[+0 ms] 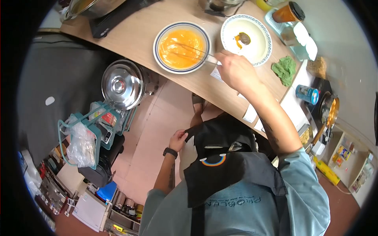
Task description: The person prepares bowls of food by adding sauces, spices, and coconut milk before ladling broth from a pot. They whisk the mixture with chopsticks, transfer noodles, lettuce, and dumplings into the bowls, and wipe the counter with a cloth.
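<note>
My right hand [236, 70] is closed around the handle of a thin metal whisk [197, 50]. The whisk's wires reach down into beaten egg [177, 49], orange-yellow and glossy, in a white bowl with a blue-striped rim [156, 59]. Just beyond my hand is a white plate with a patterned rim [265, 55], which has a small brown blob and an orange smear on it. Down at my side, my left hand [178, 140] has its fingers curled at the edge of my black apron [220, 135], seemingly pinching the cloth.
A green cloth [284, 70] lies at the table's right, near a blue can [307, 94] and a brown cup with a black lid [289, 13]. A pot [92, 6] and black stove stand upper left. Below the table edge are a lidded steel pot [123, 84] and a teal basket [94, 135].
</note>
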Action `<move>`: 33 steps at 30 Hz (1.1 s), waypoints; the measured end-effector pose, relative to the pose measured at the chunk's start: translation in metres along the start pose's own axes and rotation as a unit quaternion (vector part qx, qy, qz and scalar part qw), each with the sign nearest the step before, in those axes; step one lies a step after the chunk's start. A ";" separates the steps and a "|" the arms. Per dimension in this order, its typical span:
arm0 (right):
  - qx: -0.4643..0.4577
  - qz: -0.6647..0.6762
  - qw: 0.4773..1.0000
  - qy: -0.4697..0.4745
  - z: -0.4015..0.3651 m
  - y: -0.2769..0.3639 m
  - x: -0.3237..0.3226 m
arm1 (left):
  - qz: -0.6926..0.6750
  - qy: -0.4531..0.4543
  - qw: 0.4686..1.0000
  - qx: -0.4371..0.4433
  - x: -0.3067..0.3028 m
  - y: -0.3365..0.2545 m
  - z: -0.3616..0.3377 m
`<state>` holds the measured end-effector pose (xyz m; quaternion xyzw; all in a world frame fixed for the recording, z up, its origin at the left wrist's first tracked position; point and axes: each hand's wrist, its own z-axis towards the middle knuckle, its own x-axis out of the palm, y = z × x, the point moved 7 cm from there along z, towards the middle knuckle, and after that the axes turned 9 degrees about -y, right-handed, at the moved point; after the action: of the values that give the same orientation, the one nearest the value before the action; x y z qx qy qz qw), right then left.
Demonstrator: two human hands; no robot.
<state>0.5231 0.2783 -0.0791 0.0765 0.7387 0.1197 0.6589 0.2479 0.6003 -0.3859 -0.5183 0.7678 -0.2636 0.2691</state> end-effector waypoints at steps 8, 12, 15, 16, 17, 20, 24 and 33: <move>0.001 0.048 0.995 -0.085 -0.028 -0.016 -0.007 | 0.038 -0.008 0.999 -0.010 -0.006 -0.024 0.002; 0.068 0.151 0.981 -0.102 -0.054 -0.033 -0.015 | 0.028 -0.020 0.996 0.079 0.003 -0.092 0.004; 0.144 0.244 0.946 -0.161 -0.080 -0.071 -0.020 | 0.021 0.010 0.990 0.138 0.029 -0.181 0.001; 0.154 0.238 0.944 -0.171 -0.088 -0.080 -0.019 | 0.025 0.023 0.989 0.145 0.037 -0.201 0.002; 0.169 0.258 0.934 -0.182 -0.101 -0.091 -0.019 | -0.007 0.039 0.985 0.166 0.047 -0.222 0.002; 0.210 0.303 0.904 -0.219 -0.153 -0.107 -0.030 | -0.066 0.080 0.976 0.192 0.072 -0.281 -0.006; 0.311 0.295 0.862 -0.271 -0.269 -0.135 -0.022 | -0.113 0.107 0.964 0.217 0.094 -0.331 0.010; 0.624 0.058 0.655 -0.422 -0.588 -0.142 0.005 | -0.278 0.045 0.953 0.111 0.143 -0.396 0.080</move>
<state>-0.0546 0.0983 -0.0627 0.5550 0.2763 -0.3767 0.6883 0.5158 0.3281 -0.1926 -0.6657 0.5708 -0.4344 0.2058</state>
